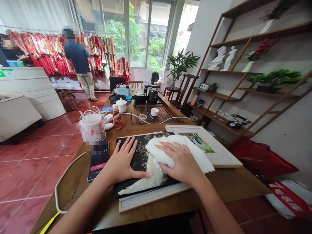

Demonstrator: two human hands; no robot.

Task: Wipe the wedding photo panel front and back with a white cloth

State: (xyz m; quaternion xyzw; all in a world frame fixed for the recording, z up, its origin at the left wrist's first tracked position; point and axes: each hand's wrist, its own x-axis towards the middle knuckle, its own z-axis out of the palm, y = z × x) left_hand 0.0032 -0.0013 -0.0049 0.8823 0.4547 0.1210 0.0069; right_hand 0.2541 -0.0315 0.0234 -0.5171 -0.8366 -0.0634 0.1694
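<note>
My left hand (123, 160) lies flat with fingers spread on the left part of a dark picture panel (131, 184), which shows pale speckles and a cream, dress-like shape. A bunched white cloth (192, 146) is under my right hand (181, 161), whose fingers curl over it and press it against the panel's right side. The cloth hides much of that side. Beneath the panel, a light wooden frame (146, 202) sticks out along the near edge. Another pale frame (224, 152), holding a small green picture, lies partly behind the cloth on the right.
Left of the panel are a phone (97, 161) and a white cable (57, 188). Beyond them stand a bagged white cup (91, 125), a brown bottle (117, 117) and a lidded white mug (121, 105). A tea tray (168, 117) is set farther back. One person (78, 58) stands by the clothes rack.
</note>
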